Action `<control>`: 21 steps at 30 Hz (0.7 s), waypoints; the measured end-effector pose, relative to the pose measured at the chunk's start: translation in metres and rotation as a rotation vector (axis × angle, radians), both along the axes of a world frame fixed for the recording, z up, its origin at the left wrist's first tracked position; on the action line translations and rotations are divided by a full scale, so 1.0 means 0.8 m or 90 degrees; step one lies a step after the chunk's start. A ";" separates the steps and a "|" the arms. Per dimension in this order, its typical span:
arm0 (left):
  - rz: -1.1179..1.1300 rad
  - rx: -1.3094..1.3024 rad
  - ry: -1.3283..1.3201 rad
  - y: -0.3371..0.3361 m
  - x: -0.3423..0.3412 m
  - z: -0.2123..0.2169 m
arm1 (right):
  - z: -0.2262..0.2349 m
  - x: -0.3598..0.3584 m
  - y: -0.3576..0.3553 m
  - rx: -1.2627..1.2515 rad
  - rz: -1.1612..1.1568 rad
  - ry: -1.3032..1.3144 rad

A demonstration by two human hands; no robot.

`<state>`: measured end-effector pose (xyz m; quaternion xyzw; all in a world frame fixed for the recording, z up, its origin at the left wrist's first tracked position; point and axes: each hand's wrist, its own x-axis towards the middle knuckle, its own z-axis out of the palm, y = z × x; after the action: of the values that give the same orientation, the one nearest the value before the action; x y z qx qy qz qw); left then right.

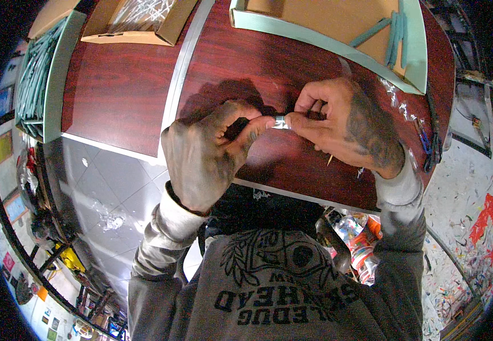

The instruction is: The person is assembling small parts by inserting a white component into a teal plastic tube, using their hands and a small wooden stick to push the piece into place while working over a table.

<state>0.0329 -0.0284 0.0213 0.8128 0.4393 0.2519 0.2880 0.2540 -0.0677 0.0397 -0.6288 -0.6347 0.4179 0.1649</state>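
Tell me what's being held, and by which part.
A small shiny piece: the left hand pinches its left end, the right hand its right end.

Long-sleeved grey sweatshirt (201,310) worn. Front marked by black print (300,256): emblem framed by leaf sprays, block lettering seen upside down beside it. Sleeves (158,247) finished with paler cuffs (397,190). Back of right hand (343,116) marked by dark tattoo (366,128).

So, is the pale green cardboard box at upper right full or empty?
Neither: the box holds several thin teal sticks, its visible brown bottom mostly bare.
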 end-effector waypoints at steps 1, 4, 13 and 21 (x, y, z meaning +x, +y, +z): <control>-0.005 -0.007 0.026 0.001 0.000 0.003 | 0.005 0.001 0.003 -0.024 0.006 -0.015; -0.011 -0.017 0.050 0.002 -0.001 0.005 | 0.009 0.005 0.003 -0.049 0.010 -0.015; -0.012 -0.015 0.084 0.003 0.000 0.000 | 0.007 0.014 0.003 -0.046 0.014 -0.033; -0.020 -0.017 0.103 0.004 0.000 0.003 | 0.004 0.022 -0.002 -0.025 0.011 -0.030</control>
<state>0.0329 -0.0252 0.0237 0.8334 0.4514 0.1754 0.2662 0.2717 -0.0692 0.0430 -0.6360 -0.6354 0.4169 0.1340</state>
